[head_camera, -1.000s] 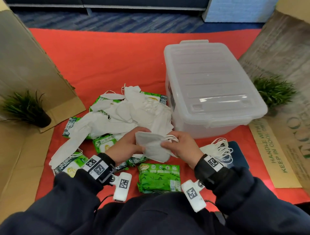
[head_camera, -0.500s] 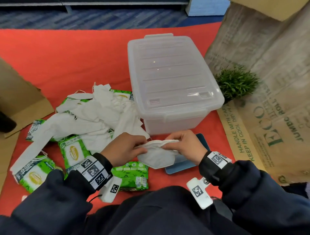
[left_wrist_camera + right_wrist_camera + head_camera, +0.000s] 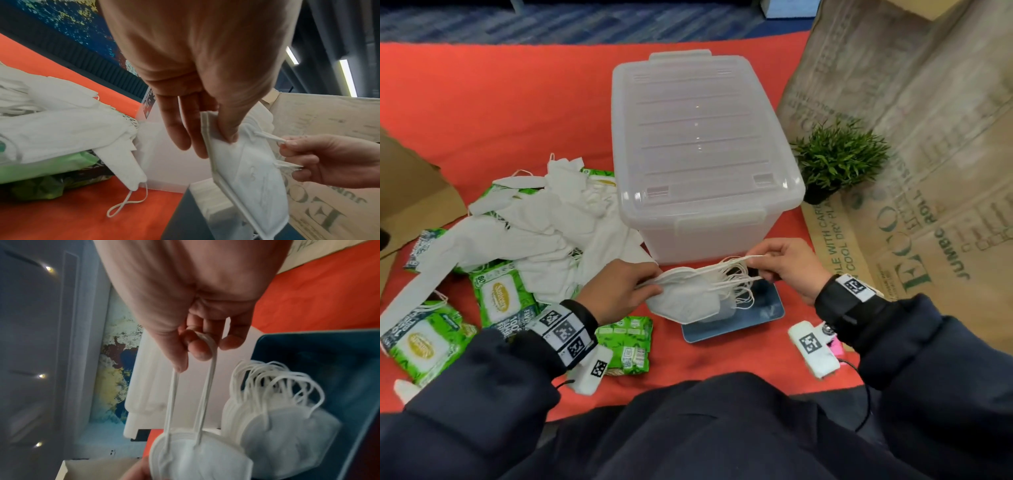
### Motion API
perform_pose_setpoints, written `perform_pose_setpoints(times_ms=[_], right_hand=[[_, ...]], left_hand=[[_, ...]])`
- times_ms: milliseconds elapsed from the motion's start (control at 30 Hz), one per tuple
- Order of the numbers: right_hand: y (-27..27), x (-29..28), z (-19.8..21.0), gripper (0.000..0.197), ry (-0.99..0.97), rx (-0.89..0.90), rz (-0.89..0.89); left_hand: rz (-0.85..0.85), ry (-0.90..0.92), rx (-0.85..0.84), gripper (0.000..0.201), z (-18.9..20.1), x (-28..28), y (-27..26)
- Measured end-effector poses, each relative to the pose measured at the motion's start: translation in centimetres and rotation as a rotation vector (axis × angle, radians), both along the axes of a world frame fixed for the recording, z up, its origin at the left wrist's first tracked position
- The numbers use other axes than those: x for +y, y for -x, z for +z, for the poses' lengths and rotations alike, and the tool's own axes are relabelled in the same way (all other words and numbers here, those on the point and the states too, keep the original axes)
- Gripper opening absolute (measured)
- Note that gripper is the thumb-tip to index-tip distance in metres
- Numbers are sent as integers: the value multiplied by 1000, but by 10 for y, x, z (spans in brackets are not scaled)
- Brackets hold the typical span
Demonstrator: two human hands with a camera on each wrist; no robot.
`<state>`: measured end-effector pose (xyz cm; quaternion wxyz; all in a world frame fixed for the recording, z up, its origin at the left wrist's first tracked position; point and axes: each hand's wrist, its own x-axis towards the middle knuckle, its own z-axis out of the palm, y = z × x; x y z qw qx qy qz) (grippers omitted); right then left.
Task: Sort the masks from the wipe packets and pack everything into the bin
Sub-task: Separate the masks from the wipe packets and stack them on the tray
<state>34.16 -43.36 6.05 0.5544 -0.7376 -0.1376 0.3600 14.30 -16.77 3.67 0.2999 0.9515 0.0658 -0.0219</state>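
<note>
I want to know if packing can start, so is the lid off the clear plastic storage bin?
No, the translucent lid sits flat on top of the clear plastic storage bin, covering it in the head view.

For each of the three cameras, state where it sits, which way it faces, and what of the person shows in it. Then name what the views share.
Head: worn on the head, facing forward and down at the lidded bin, mask pile and wipe packets; both forearms and hands show.
Left wrist: looks along the left hand, which pinches the held mask; the right hand shows too.
Right wrist: looks along the right hand, which pinches the mask's ear loops over the blue tray.
Shared: all three show the held mask.
</note>
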Motion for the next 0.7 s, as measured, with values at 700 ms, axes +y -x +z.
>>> perform_pose_setpoints(times_ms=[700], right_hand=[[0, -8, -72, 30, 369, -387, 258]], left_hand=[[106, -366, 87, 88, -54, -88, -38]])
